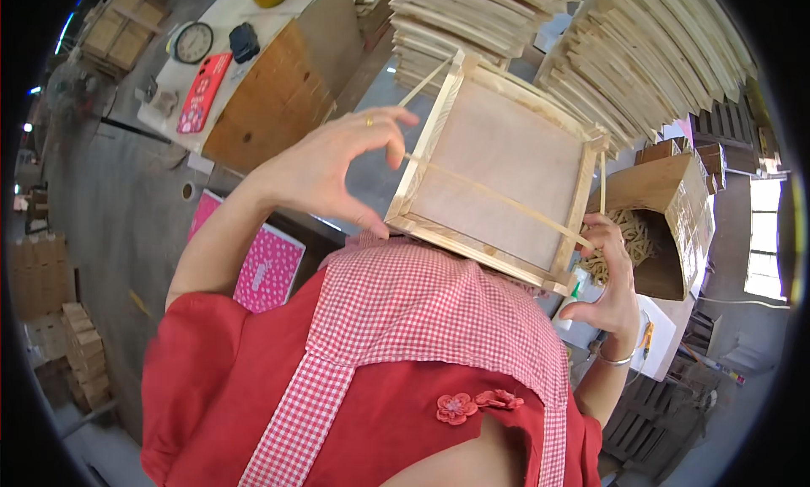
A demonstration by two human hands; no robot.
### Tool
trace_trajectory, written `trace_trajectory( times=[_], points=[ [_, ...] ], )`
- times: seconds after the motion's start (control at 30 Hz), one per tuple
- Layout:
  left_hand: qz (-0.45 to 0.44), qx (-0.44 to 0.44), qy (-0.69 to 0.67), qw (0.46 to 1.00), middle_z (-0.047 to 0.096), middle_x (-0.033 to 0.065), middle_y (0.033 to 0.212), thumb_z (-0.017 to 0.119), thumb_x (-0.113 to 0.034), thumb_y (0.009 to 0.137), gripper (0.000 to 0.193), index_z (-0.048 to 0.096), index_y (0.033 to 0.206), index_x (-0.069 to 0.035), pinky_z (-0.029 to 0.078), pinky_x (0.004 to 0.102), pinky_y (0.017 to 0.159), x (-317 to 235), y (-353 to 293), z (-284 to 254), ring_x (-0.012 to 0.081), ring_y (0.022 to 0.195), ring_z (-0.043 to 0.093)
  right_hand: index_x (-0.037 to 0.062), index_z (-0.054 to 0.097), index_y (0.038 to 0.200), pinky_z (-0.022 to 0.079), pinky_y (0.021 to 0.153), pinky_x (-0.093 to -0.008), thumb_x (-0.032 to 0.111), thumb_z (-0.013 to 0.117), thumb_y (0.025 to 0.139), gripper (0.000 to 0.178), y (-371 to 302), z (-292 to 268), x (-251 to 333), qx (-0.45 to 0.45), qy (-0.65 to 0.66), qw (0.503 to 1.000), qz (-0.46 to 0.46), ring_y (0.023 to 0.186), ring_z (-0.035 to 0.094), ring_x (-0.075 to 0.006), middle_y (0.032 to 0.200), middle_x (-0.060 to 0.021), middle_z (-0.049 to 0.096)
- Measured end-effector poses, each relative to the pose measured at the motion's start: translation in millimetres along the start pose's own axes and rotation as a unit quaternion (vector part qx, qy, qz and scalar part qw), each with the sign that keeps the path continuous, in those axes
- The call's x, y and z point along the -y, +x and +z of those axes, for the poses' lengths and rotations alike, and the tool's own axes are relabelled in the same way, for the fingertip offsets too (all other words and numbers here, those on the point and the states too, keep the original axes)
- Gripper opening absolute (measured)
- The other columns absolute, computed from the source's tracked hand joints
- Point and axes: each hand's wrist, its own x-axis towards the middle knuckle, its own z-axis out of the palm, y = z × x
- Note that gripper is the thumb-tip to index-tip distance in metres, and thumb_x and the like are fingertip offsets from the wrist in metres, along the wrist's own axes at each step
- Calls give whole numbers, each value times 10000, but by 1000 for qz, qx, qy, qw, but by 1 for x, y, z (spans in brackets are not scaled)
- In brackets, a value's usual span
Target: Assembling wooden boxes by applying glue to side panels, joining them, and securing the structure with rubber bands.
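A shallow square wooden frame (pixel 434 120) with a pale flat panel (pixel 506 158) inside is tilted in front of my body. A long tan rubber band (pixel 498 196) runs across it and also round its far corners. At the left side, my left hand (pixel 342 162) has curled fingers hooked in the band, its thumb apart by the frame's near left corner. My right hand (pixel 612 276) draws the band out at the right side with bent fingers, its thumb held away. The exact finger contact is partly hidden.
Tall stacks of wooden frames (pixel 481 19) stand beyond. On the right, an open cardboard box (pixel 675 209) holds many rubber bands (pixel 629 242); a white bottle (pixel 569 297) is beside it. A side table on the left bears a round clock (pixel 193 43) and a red phone (pixel 204 92).
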Motion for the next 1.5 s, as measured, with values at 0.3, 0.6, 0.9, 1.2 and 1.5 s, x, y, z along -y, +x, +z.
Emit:
trace_trajectory(
  times=[0.3,0.6,0.9,1.2,1.5],
  points=[
    [103,-101,173,974,659,27,973,891,-182,748,317,623,857,-55,383,591,1156,-17,-25,18,332,1271,630,96,457,719,424,1123,-594,217,943,690,502,-16,31,18,-133,-88,984,-76,1016,688,-316,829,-68,634],
    [54,-214,293,930,682,159,1254,813,-178,810,465,678,1199,38,461,576,1097,-28,-36,64,321,1231,659,-19,712,1061,415,1143,-576,76,810,832,267,-34,70,10,-246,-191,946,-87,1213,668,-381,1174,-174,724],
    [-64,-210,250,943,615,255,1384,633,-57,938,567,497,1479,39,503,451,1066,-44,-41,90,400,1234,635,-93,470,1482,405,1141,-505,-10,601,896,607,-52,94,24,-199,-186,962,-3,1373,539,-420,1505,-295,520],
    [-237,-213,-285,904,639,123,1345,612,-354,1047,590,475,1524,-35,501,330,1003,14,48,57,183,1186,624,-41,493,1492,510,902,-289,203,550,1062,499,47,68,-35,-249,197,943,99,1049,644,-156,1248,-132,685],
    [-161,-231,-290,915,624,51,1344,605,-270,1064,541,464,1534,-43,485,308,1015,-8,45,50,116,1178,584,-105,463,1493,502,949,-267,151,624,1026,557,38,58,-8,-242,389,888,40,1124,616,-126,1290,-133,671]
  ],
)
